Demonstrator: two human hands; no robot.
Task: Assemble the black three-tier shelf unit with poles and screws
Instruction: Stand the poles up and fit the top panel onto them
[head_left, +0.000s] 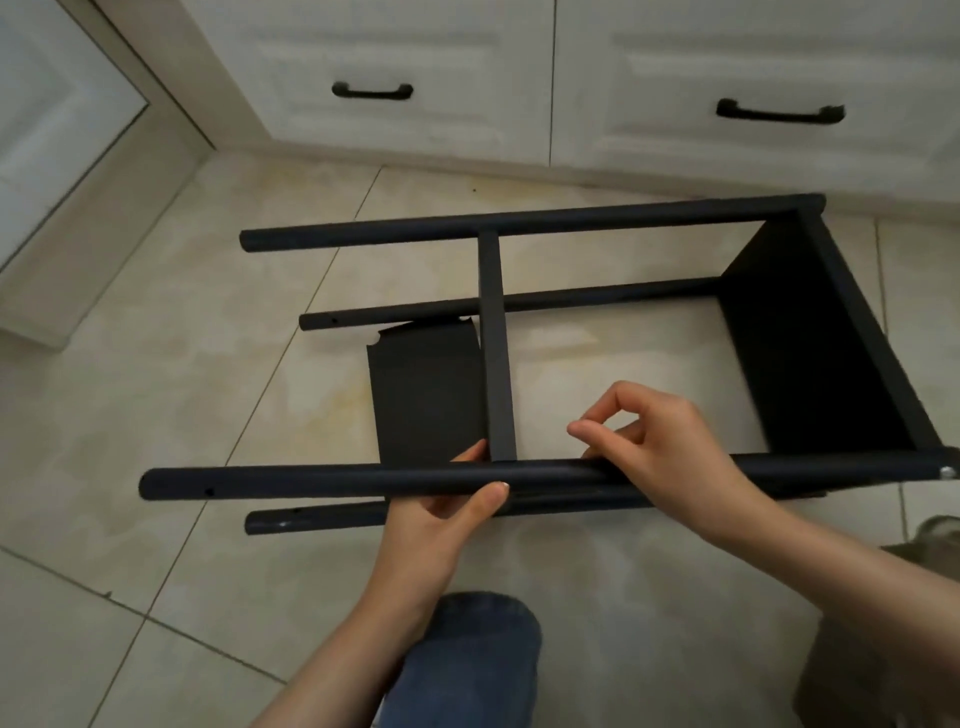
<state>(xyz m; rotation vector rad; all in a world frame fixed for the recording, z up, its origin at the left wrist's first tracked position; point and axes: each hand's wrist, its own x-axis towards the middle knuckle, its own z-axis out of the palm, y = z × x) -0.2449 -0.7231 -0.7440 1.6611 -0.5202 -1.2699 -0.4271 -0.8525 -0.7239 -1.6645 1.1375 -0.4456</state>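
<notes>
shelf unit (530, 222) lies on its side on the tiled floor (156, 415), poles running left to right in front of the person

- left hand (447, 514): clamped on the near top pole (311, 480), thumb over the front, fingers wrapped behind, right beside the foot of the middle shelf (496, 353)
- right hand (670, 447): just right of the left hand, its underside resting on the same pole; index finger and thumb curl toward each other in a loose ring. cannot tell whether they pinch a small part or nothing
- end shelf (810, 343): well to the right of the right hand, already fixed; a silver screw head (946, 472) shows at that end of the near top pole
- loose panel (423, 400): flat on the floor just beyond the left hand's fingers, not fitted
- open screw hole (209, 491) near the free pole end, far left of the left hand

handling, as judgement: frame looks light and stiff where screwed, but the free pole ends to the left are unsupported and likely to flex or splay. the painted round poles look smooth, so they may roll or slip in a loose grip. best hold is around a pole close to a shelf joint, as the left hand has it. panels look thin, with a nicked corner on the loose one; lift by the edges, don't lever
</notes>
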